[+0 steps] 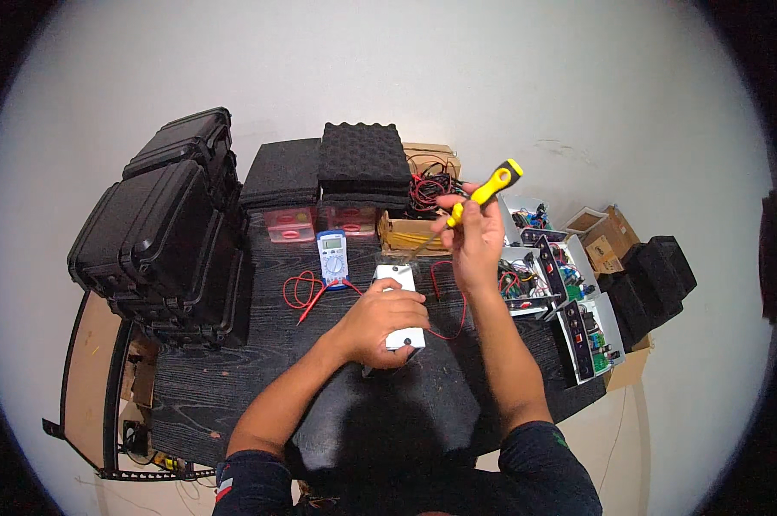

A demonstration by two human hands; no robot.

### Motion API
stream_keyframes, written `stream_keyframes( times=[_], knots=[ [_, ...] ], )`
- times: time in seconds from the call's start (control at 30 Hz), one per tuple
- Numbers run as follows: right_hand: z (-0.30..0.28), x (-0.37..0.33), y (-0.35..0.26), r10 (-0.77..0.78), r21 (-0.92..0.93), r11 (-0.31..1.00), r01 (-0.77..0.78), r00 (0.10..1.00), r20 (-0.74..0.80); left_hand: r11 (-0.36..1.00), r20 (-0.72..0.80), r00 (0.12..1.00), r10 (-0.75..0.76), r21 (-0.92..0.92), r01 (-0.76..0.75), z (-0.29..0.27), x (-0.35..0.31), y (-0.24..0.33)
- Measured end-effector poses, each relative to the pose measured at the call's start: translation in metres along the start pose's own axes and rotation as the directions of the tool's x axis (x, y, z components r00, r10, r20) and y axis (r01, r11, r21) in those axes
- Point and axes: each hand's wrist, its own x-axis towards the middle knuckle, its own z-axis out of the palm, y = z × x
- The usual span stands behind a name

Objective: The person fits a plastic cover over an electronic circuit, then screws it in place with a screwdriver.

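Observation:
My left hand (381,320) is wrapped over a white box-shaped casing (405,339) standing on the dark table, with a dark screw or knob showing near each end of its white face. Raised to the right, my right hand (477,236) grips a screwdriver with a yellow and black handle (494,184). Its thin shaft slants down-left toward the far end of the casing; whether the tip touches the screw there is too small to tell. Just beyond and left of the casing lies a blue and white multimeter (333,256) with red probe leads.
Black hard cases (147,228) are stacked at the left. Black foam (364,155) rests on small clear-and-red drawers (288,225) at the back. Opened white units with circuit boards (596,340) stand on the right, beside black foam blocks (655,275). A cardboard box (405,236) holds yellow items.

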Motion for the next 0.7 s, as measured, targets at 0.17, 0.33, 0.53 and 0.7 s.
stream_keyframes(
  times=[0.17, 0.33, 0.53, 0.7],
  knots=[
    [-0.008, -0.053, -0.028, 0.041, 0.117, 0.992, -0.057, 0.99, 0.133, 1.0, -0.012, 1.0, -0.004, -0.018, 0.004, -0.002, 0.001, 0.0],
    [-0.012, -0.085, -0.038, 0.006, 0.095, 0.995, -0.025, 0.98, 0.197, 1.0, -0.028, 1.0, -0.013, -0.01, 0.012, -0.003, 0.002, 0.002],
    [-0.016, -0.095, -0.038, -0.007, 0.132, 0.991, -0.025, 0.972, 0.235, 1.0, -0.015, 1.0, -0.008, 0.005, 0.008, -0.004, 0.004, 0.004],
    [-0.016, -0.098, -0.036, -0.032, 0.121, 0.993, 0.001, 0.966, 0.256, 1.0, -0.012, 0.999, -0.03, 0.007, 0.03, -0.005, 0.004, 0.007]
  ],
)
